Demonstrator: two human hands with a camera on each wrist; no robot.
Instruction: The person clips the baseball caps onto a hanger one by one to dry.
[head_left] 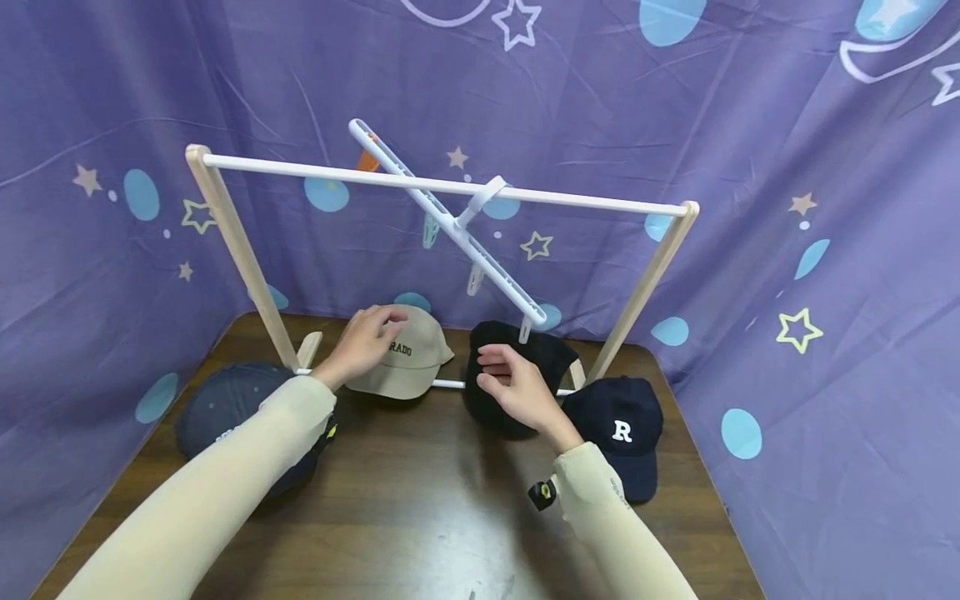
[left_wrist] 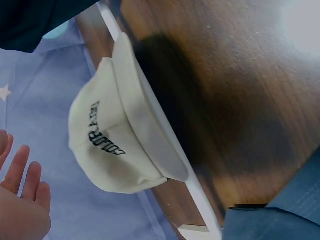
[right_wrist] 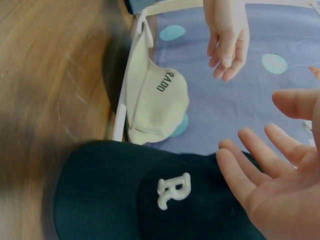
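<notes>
Over the wooden counter [head_left: 420, 492], I had both grips released and empty, fingers loosely bent. My left grip [head_left: 363, 343] hovered near the beige cap [head_left: 427, 342], apart from it; my right grip [head_left: 521, 390] hovered by the black cap [head_left: 551, 358]. Both caps sat at the rack's lower bar [head_left: 448, 384]. Higher up, a white hanger [head_left: 457, 229] hung from the top rod [head_left: 600, 198]. One navy cap [head_left: 622, 404], lettered R, lay rightmost.
</notes>
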